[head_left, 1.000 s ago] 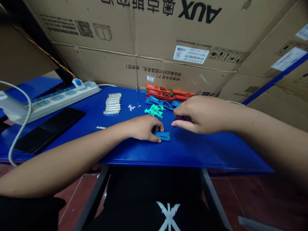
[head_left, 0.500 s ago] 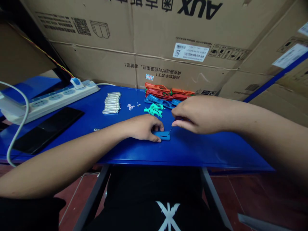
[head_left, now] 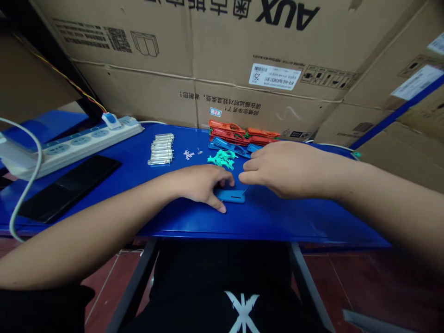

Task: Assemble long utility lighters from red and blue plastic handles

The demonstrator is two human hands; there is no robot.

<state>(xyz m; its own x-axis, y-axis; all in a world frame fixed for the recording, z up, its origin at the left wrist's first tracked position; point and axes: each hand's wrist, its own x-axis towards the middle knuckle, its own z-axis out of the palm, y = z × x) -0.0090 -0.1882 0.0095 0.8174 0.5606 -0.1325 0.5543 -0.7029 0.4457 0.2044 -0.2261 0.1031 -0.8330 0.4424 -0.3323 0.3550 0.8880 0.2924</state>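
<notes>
My left hand rests over the left end of a small blue plastic piece, with its fingers pressing on it. A dark slot shows in the piece's top. My right hand sits just above and to the right of the piece, its fingers loosely extended, and no held object is clearly visible. A thin line near its fingertips is too fine to identify. Just beyond my hands lie a tangle of mint-green plastic parts and stacked orange and blue plastic clips.
On the blue table are a row of metal-capped glass tubes, small white parts, a power strip, a black phone and a white cable. Cardboard boxes stand behind.
My right hand has moved left and its pinch has loosened. The dark item seen in its fingers earlier no longer shows. The blue piece has shifted slightly left under my left hand.
</notes>
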